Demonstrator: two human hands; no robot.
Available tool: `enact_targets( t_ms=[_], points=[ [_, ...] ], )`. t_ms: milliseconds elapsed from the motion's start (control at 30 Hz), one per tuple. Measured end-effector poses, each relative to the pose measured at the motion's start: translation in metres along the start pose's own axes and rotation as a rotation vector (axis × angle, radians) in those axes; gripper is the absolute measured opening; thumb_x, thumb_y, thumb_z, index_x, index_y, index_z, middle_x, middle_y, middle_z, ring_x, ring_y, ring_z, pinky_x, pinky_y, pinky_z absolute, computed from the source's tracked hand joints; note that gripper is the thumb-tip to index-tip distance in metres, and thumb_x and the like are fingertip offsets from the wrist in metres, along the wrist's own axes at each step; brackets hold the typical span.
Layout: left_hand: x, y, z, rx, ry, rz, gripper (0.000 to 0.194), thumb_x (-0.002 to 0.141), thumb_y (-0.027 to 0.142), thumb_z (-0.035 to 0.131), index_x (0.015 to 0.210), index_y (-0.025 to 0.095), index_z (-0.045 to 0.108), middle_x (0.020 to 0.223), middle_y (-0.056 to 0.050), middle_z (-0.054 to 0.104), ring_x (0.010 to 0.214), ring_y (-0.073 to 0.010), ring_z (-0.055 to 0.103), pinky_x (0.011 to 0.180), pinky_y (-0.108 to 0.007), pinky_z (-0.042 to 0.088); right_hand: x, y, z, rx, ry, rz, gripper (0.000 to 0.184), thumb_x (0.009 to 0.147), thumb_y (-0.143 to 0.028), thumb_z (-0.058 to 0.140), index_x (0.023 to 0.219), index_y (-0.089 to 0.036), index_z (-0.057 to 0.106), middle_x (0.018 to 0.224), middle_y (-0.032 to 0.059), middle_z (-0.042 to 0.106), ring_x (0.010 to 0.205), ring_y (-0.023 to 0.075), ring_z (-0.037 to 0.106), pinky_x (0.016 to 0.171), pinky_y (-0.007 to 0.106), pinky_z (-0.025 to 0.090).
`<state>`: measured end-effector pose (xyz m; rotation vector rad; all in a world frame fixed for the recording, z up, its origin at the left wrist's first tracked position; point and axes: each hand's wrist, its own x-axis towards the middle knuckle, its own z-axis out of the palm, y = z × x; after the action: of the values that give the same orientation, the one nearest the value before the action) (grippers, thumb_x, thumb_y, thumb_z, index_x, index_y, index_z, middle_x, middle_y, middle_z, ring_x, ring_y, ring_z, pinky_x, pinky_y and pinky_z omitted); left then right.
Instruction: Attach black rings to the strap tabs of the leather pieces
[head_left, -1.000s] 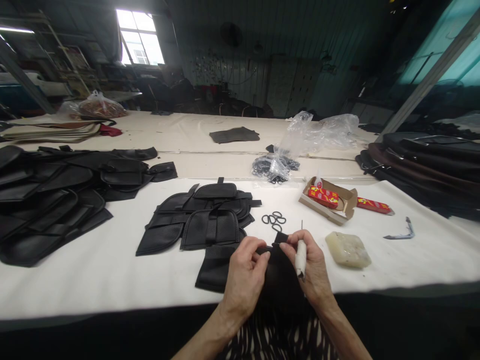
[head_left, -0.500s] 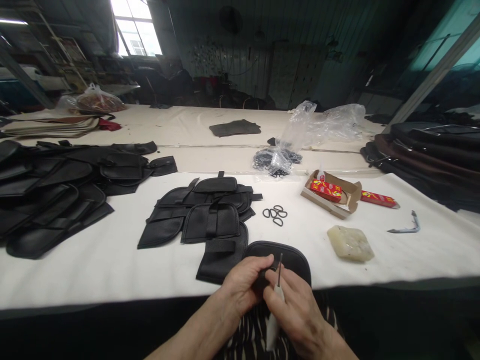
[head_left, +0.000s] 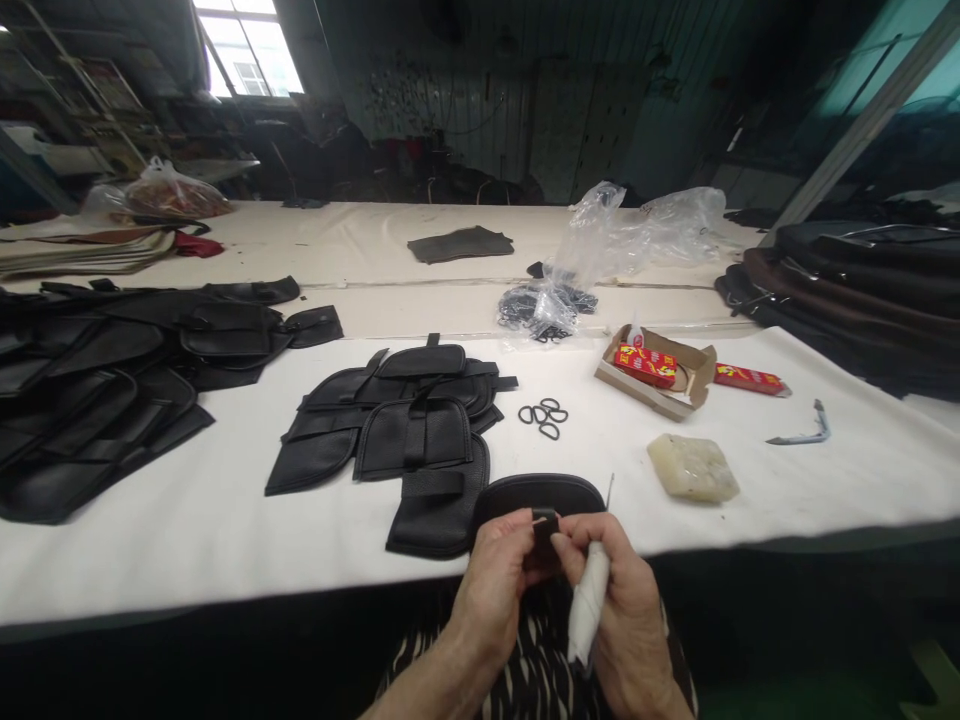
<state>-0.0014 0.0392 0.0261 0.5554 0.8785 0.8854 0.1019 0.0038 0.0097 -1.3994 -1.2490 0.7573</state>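
My left hand [head_left: 499, 575] and my right hand [head_left: 619, 600] meet at the table's near edge. Both pinch a black strap [head_left: 545, 527] on a rounded black leather piece [head_left: 538, 492] that hangs over the edge. My right hand also grips an awl with a white wrapped handle [head_left: 589, 600]; its thin metal point sticks up by the leather piece. Just left lies a small pile of black leather pieces [head_left: 405, 430]. A few black rings [head_left: 543, 415] lie beyond my hands.
A pale wax block [head_left: 691, 467], an open cardboard box with red packets [head_left: 654, 370], a red packet [head_left: 750, 379] and a metal tool [head_left: 801, 432] lie to the right. A plastic bag of rings [head_left: 551, 300] sits further back. Large black leather stacks lie far left [head_left: 97, 380] and far right [head_left: 862, 290].
The hands drew back from the table to its near edge, bringing the leather piece with them. The awl turned in my right hand and its point stands up again.
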Motion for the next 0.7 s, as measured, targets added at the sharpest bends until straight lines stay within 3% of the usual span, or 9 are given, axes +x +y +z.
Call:
enact_targets(
  t_ms=[100, 167, 267, 400, 567, 700],
  points=[
    [-0.004, -0.001, 0.004, 0.093, 0.006, 0.127, 0.015, 0.076, 0.022, 0.056, 0.074, 0.013, 0.068, 0.070, -0.004, 0.065, 0.070, -0.0162, 0.057, 0.063, -0.024, 0.043, 0.001, -0.014, -0.001, 0.033, 0.066, 0.009, 0.016, 0.085, -0.030, 0.057, 0.073, -0.021, 0.052, 0.069, -0.0015, 0.058, 0.056, 0.0112, 0.052, 0.050, 0.020, 0.044],
    [-0.003, -0.003, 0.005, 0.092, 0.076, 0.179, 0.011, 0.073, 0.019, 0.058, 0.072, 0.013, 0.067, 0.075, -0.005, 0.066, 0.076, -0.0181, 0.058, 0.066, -0.025, 0.044, 0.003, -0.018, -0.002, 0.042, 0.102, 0.009, 0.017, 0.083, -0.031, 0.058, 0.072, -0.020, 0.051, 0.069, -0.0014, 0.057, 0.053, 0.0104, 0.049, 0.048, 0.020, 0.041],
    [0.001, -0.009, 0.005, -0.056, 0.192, 0.109, 0.005, 0.066, 0.018, 0.061, 0.065, 0.014, 0.064, 0.079, -0.005, 0.066, 0.082, -0.0211, 0.059, 0.069, -0.028, 0.046, 0.005, -0.013, 0.000, 0.028, 0.085, 0.077, 0.016, 0.082, -0.033, 0.059, 0.075, -0.020, 0.052, 0.070, -0.0011, 0.055, 0.055, 0.0114, 0.049, 0.048, 0.020, 0.041],
    [0.007, -0.012, 0.003, -0.127, 0.228, 0.030, 0.004, 0.063, 0.016, 0.061, 0.065, 0.013, 0.062, 0.078, -0.005, 0.066, 0.076, -0.0200, 0.061, 0.067, -0.029, 0.047, 0.009, -0.002, 0.004, 0.039, 0.030, 0.133, 0.016, 0.083, -0.034, 0.057, 0.078, -0.020, 0.052, 0.070, -0.0016, 0.054, 0.058, 0.0119, 0.050, 0.051, 0.020, 0.043],
    [0.003, 0.005, 0.013, -0.067, 0.132, 0.143, 0.005, 0.066, 0.017, 0.062, 0.066, 0.013, 0.064, 0.076, -0.005, 0.067, 0.075, -0.0185, 0.060, 0.067, -0.027, 0.047, 0.016, -0.015, -0.002, 0.038, 0.116, -0.061, 0.012, 0.083, -0.028, 0.059, 0.075, -0.021, 0.052, 0.076, 0.0002, 0.059, 0.064, 0.0124, 0.055, 0.056, 0.020, 0.047],
    [-0.022, 0.019, 0.024, -0.121, 0.096, 0.053, 0.010, 0.064, 0.023, 0.067, 0.068, 0.014, 0.067, 0.077, -0.006, 0.068, 0.080, -0.0234, 0.062, 0.066, -0.029, 0.049, 0.005, -0.034, -0.014, -0.018, 0.083, -0.194, 0.012, 0.081, -0.022, 0.060, 0.074, -0.023, 0.050, 0.078, 0.0014, 0.063, 0.067, 0.0142, 0.060, 0.054, 0.020, 0.048]
  ],
)
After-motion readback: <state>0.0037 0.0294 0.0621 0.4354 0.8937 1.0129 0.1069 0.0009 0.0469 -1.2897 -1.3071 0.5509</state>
